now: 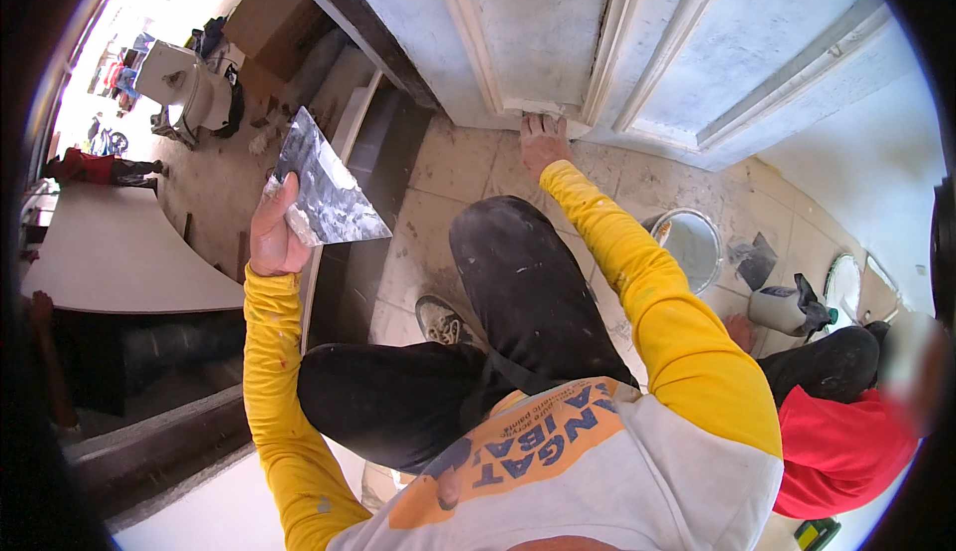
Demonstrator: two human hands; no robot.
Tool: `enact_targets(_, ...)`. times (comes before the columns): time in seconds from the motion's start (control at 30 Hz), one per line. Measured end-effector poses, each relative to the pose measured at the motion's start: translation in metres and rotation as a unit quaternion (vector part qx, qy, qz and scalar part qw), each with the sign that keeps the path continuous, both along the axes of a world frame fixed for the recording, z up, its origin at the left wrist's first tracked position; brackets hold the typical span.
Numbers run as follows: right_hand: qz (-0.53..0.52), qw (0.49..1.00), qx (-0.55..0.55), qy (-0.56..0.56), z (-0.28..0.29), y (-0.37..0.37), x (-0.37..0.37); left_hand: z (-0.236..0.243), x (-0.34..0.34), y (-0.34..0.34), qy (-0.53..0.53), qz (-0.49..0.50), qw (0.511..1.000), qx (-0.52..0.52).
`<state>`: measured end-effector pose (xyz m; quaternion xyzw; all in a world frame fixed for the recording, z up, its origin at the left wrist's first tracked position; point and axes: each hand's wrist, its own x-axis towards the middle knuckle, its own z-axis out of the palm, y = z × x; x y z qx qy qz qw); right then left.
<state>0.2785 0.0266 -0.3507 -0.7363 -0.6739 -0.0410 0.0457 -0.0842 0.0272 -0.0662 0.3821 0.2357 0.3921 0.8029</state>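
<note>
In my left hand [276,232] is a wide putty knife [324,188]. Its metal blade points up and to the right, smeared with white putty, and putty clings to the thumb side of my hand. My right hand [545,143] reaches forward to the foot of a white panelled door [543,28]. Its fingers are bent and pressed together against the lower moulding of a panel. Whatever they may hold is hidden under them. The door has whitish, patchy panels and raised mouldings.
Right of my knee stands a bucket [692,247] with greyish-white contents. Past it lie a dark flat plate [755,260] and a jug [782,309]. A person in red [841,451] sits close on my right. At left are a pale board [129,252] and a cardboard box [277,21].
</note>
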Motion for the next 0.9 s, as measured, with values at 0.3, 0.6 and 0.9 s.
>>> enact_targets(0.3, 0.063, 0.994, 0.087, 0.001, 0.004, -0.030, -0.004, 0.003, 0.003, 0.004, 0.009, 0.012, 1.000, -0.008)
enact_targets(0.6, 0.098, 0.989, 0.084, -0.078, -0.014, 0.015, 0.023, 0.006, 0.005, -0.002, 0.013, 0.015, 1.000, 0.004)
enact_targets(0.9, 0.083, 0.996, -0.038, 0.001, 0.011, 0.017, 0.019, -0.010, -0.004, 0.005, -0.010, 0.017, 0.999, -0.033)
